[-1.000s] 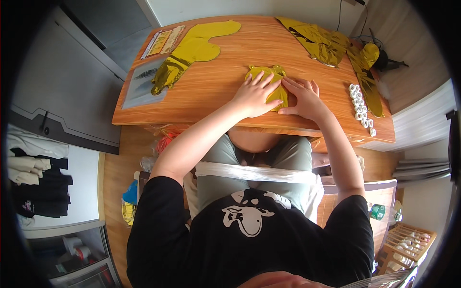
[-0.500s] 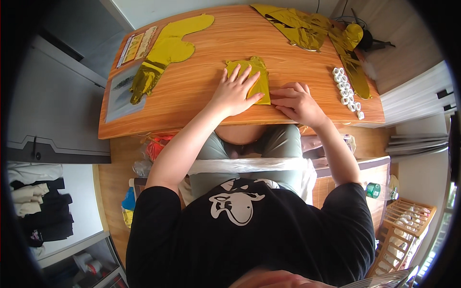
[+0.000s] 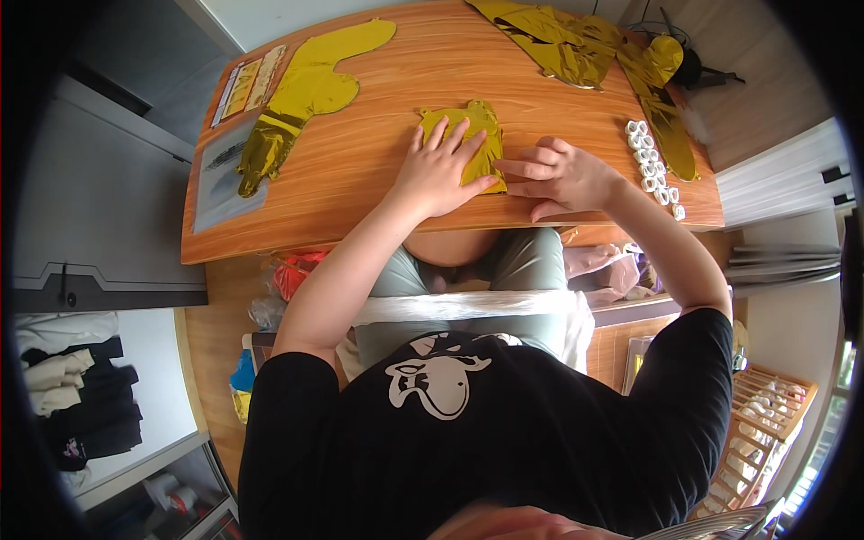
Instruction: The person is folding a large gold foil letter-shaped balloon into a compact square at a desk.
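Note:
A folded gold foil balloon (image 3: 486,135) lies near the front edge of the wooden table, in front of me. My left hand (image 3: 439,171) presses flat on it with the fingers spread, covering much of its left and middle. To the right of the foil is my right hand (image 3: 558,180). Its fingers reach left toward the foil's right edge, held apart, with the thumb lower and near the table's front edge. Nothing shows in that hand. Whether its fingertips touch the foil I cannot tell.
At the left lies a flat gold foil balloon (image 3: 328,67), partly over a grey translucent sheet (image 3: 216,193). A printed strip sheet (image 3: 245,85) is beside it. More gold foil (image 3: 567,45) lies at the back right. Several white rolls (image 3: 646,162) stand in rows near the table's right end.
My right elbow has swung outward and the right hand has turned, its fingers spreading and thumb dropping away. My left hand stays flat on the folded foil. The view has shifted slightly.

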`<action>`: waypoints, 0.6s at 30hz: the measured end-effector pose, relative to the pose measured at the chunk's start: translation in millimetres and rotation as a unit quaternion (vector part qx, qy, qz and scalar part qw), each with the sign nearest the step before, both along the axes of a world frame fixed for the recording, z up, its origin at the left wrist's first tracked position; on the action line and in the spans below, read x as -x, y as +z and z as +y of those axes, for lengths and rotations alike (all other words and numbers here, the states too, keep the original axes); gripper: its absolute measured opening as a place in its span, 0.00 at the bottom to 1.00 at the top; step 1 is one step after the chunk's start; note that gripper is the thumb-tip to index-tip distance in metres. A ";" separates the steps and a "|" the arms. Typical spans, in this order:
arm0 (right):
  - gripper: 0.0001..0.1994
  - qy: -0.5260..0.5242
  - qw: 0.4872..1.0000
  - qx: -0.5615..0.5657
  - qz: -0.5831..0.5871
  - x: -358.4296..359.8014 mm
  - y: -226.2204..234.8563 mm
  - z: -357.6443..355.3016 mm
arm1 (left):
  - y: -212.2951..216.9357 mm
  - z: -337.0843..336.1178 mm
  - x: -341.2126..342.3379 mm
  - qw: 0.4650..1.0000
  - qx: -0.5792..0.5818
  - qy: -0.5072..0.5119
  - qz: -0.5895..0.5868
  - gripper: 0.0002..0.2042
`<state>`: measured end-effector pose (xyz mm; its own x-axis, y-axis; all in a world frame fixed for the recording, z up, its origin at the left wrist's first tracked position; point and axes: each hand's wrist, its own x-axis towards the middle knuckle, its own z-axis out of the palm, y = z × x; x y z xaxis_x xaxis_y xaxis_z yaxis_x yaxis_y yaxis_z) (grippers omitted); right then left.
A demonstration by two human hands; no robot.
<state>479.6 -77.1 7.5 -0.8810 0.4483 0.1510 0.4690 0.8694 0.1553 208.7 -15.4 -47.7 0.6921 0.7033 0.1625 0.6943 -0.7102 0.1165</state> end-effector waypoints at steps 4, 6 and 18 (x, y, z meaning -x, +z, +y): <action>0.28 0.009 1.000 -0.001 0.001 0.0 2.2 -0.6 | -4.8 1.3 -0.5 0.999 -0.022 -0.011 -0.022 0.41; 0.26 0.012 1.000 -0.004 0.006 2.2 4.9 -5.7 | -1.6 -0.2 -0.1 0.999 -0.026 -0.011 -0.024 0.41; 0.20 -0.105 0.988 0.018 0.114 23.4 -11.8 -39.2 | -1.5 0.7 -0.1 1.000 -0.014 -0.008 0.003 0.40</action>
<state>456.2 -116.3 -4.2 -0.7122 0.6269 0.3158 0.6595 0.7517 -0.0049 208.8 -14.7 -49.2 0.7040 0.6875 0.1782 0.6837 -0.7240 0.0917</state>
